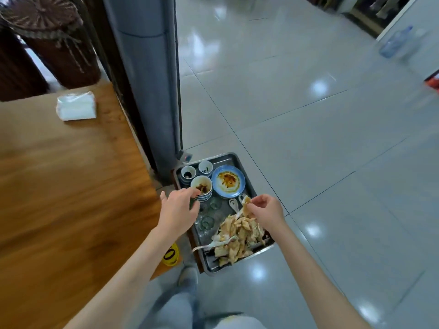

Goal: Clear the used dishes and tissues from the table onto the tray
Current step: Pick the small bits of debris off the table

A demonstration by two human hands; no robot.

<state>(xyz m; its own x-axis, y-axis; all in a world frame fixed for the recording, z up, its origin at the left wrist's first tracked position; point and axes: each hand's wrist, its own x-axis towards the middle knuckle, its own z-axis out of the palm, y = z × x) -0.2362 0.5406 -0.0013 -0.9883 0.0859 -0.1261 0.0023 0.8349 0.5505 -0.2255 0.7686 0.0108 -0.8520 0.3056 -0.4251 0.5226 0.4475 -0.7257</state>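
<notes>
Along the left side runs a wooden table, its brown top bearing one white pack of tissues near the far edge. Behind it stand two dark wicker stools or baskets; the one at upper left has a fringed cover. One grey pillar rises past the table's right corner. Pale, glossy floor tiles fill the rest of the room, throwing back ceiling lights, and one clear water bottle lies blurred at far right.

Beside the table's corner, lower than its top, sits one steel tray. On it are three small white bowls, each on a stack: two at the back and the sauce-stained front bowl. Right of them lies one blue plate smeared with orange sauce. Several clear glasses cluster mid-tray; their number cannot be told. Two white spoons lie by the plate. A heap of soiled tissues covers the near end.

The left hand reaches to the front bowl stack, fingers loosely spread, fingertips at its rim, no firm grasp visible. The right hand pinches one crumpled tissue over the heap.
</notes>
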